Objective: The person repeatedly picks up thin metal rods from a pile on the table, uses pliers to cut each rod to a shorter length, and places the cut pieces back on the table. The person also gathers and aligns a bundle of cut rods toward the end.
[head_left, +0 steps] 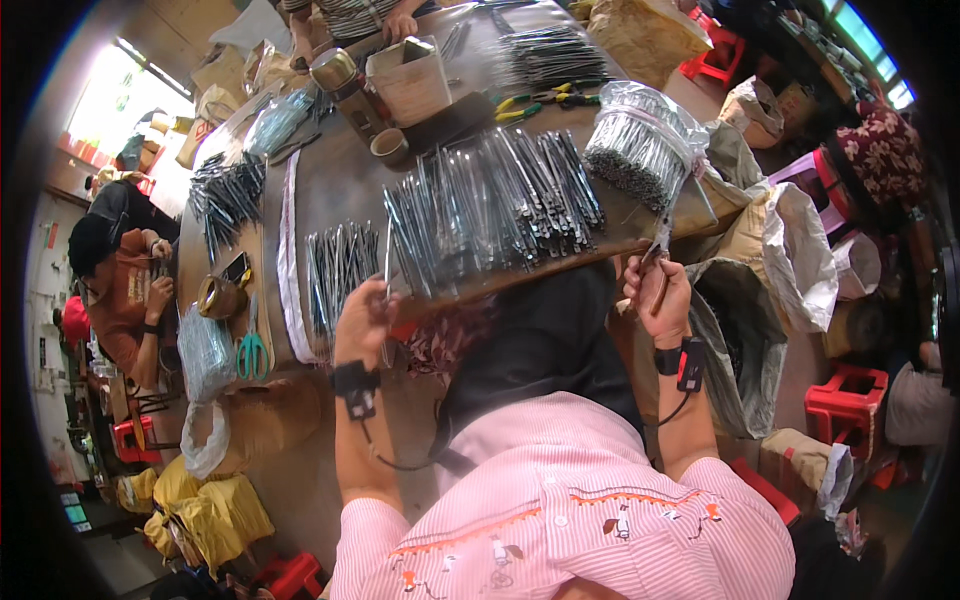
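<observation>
My left hand (368, 318) is at the table's near edge, its fingers closed on a slim metal strip (388, 250) that points up. In my right hand (660, 292) is a pair of pliers (659, 245), with grey jaws up and brownish handles in the palm. Between and beyond my hands lies a wide row of slim shiny metal strips (490, 205). A smaller pile of similar strips (342, 262) lies just beyond my left hand. Past the pliers stands a thick bundle of thin silvery rods (640, 150) wrapped in clear plastic.
More metal pieces (550, 58) lie at the back, near yellow-and-black pliers (518, 108). A white container (410, 80) and a flask (345, 85) stand mid-table. Teal scissors (252, 345) lie left. Open sacks (735, 330) stand on my right. Co-workers sit left and opposite.
</observation>
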The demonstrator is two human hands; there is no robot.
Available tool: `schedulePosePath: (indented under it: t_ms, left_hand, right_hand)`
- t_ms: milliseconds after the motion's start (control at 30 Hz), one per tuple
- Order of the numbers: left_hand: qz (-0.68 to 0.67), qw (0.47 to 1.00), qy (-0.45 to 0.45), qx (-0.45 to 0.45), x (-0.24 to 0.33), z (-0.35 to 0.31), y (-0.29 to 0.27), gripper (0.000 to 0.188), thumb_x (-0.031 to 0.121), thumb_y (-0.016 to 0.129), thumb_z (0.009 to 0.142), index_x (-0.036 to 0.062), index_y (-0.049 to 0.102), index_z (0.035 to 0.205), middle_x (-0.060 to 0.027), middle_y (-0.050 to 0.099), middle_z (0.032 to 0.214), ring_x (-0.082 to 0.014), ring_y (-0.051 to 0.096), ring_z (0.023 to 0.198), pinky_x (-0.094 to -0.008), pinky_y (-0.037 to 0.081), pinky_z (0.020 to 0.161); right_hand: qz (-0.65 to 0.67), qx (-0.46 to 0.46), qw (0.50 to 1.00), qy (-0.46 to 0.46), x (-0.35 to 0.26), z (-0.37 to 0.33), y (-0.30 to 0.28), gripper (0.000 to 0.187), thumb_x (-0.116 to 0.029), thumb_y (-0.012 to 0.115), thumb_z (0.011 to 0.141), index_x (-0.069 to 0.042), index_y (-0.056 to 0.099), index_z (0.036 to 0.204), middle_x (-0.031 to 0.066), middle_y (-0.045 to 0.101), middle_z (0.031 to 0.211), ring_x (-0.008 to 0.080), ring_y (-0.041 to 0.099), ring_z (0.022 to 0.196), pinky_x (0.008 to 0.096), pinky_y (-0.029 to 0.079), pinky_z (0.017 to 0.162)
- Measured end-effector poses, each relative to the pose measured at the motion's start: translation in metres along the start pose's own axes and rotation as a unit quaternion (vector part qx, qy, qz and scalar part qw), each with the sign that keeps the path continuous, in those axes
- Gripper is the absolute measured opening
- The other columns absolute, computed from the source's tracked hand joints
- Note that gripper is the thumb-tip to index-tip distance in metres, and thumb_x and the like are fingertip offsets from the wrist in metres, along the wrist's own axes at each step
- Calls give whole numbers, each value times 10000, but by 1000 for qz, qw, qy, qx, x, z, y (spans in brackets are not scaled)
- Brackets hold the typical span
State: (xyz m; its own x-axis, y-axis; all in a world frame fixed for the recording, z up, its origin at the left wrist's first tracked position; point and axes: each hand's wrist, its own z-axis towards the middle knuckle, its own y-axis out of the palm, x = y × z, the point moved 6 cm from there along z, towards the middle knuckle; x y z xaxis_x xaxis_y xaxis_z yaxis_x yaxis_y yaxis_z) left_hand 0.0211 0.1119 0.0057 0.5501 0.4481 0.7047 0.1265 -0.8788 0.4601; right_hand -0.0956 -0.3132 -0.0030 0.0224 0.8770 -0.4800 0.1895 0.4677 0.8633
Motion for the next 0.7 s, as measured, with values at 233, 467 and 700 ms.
schedulePosePath:
  t_ms: [233, 467, 700]
  left_hand:
    - [-38, 996, -27, -79, -10, -39, 9, 414, 38, 575, 874, 26, 507, 1281, -44, 579, 861, -122, 590, 686, -122, 453, 465]
    - [-37, 994, -27, -99, -17, -46, 33, 398, 37, 571, 877, 9, 511, 1270, -65, 598, 857, -122, 608, 662, -135, 459, 463]
    - [-3, 998, 0, -61, -18, -64, 14, 396, 43, 580, 876, 20, 523, 1267, -62, 613, 849, -148, 631, 671, -143, 463, 470]
  right_hand:
    - [-93, 154, 983, -23, -25, 29, -64, 152, -144, 550, 863, -32, 591, 958, 110, 608, 813, 257, 591, 785, 432, 493, 755]
    - [-158, 288, 944, -34, -54, 65, -89, 134, -134, 595, 934, -17, 587, 869, 77, 590, 745, 230, 590, 681, 393, 520, 654]
    - [-123, 202, 971, 36, -49, 21, -82, 141, -149, 601, 942, -13, 619, 972, 81, 642, 830, 216, 613, 743, 376, 535, 692]
